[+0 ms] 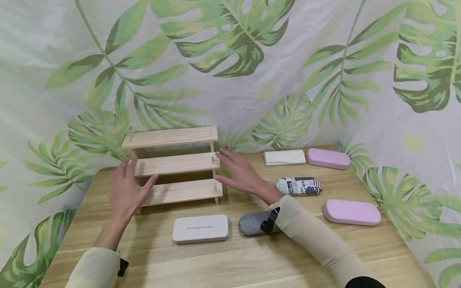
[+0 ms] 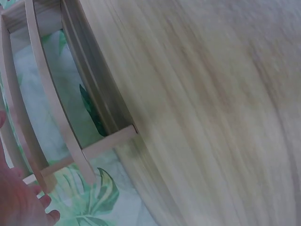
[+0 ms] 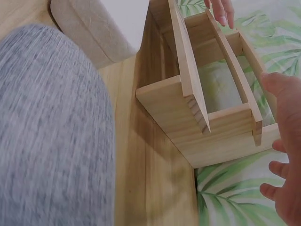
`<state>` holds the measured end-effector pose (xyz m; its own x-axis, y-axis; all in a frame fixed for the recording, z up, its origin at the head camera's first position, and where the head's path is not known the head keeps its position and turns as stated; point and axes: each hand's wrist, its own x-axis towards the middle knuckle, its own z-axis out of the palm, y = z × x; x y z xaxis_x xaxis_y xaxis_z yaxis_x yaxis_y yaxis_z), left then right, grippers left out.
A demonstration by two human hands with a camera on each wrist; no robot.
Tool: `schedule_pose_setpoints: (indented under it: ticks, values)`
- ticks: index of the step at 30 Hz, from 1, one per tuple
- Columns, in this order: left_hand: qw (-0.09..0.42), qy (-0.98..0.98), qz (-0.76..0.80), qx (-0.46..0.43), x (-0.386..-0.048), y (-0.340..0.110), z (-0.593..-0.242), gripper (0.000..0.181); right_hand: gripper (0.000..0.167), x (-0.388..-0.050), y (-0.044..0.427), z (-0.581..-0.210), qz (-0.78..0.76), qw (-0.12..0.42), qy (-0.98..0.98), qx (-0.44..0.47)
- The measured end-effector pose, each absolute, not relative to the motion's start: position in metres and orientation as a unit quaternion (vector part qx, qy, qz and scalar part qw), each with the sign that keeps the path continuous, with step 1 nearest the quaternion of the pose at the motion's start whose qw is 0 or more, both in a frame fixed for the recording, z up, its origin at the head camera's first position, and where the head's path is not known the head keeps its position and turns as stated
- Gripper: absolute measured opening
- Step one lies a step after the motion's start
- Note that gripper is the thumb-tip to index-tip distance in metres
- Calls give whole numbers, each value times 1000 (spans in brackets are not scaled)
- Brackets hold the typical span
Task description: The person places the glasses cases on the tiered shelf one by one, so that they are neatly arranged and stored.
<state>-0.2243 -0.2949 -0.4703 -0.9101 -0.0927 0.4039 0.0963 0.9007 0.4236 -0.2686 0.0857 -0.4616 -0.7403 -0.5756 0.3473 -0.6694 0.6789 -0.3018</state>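
Note:
A three-tier pale wooden step shelf [image 1: 176, 163] stands at the back left of the table. At its left end is my left hand [image 1: 126, 190], thumb and fingers spread apart. My right hand [image 1: 239, 172] is by the right end of the shelf, with its fingers extended and nothing in them. The right wrist view has the shelf's end panel [image 3: 221, 136] beside the right hand [image 3: 287, 136], and the left fingertips show beyond. In the left wrist view the left hand [image 2: 21, 200] is partly cut off. Whether either hand touches the wood I cannot tell.
In front of the shelf lie a light grey case [image 1: 200, 229] with lettering and a dark grey case [image 1: 252, 224], partly behind the right forearm. Farther right are a printed case [image 1: 299, 186], a white case [image 1: 284, 157] and pink cases [image 1: 328, 159]. Leaf-patterned cloth hangs behind.

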Motion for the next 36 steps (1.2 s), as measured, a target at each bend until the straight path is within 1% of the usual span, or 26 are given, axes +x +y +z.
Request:
schedule_pose_setpoints:
  ticks: [4,12,17,28,36]
  values:
    - [204,-951,-231,2,-225,-301,-472,90,78,-271,81,-464,236,120,-899,348]
    - [186,-950,-249,7,-226,-307,-473,87,74,-276,75,-466,271,102,-898,331]
    - [175,-952,-252,15,-228,-310,-474,84,70,-280,74,-469,277,105,-896,329]
    - [179,-952,-247,12,-233,-313,-479,75,60,-284,72,-475,284,108,-889,343]
    - [196,-944,-265,16,-231,-312,-482,73,51,-287,71,-481,303,131,-875,353]
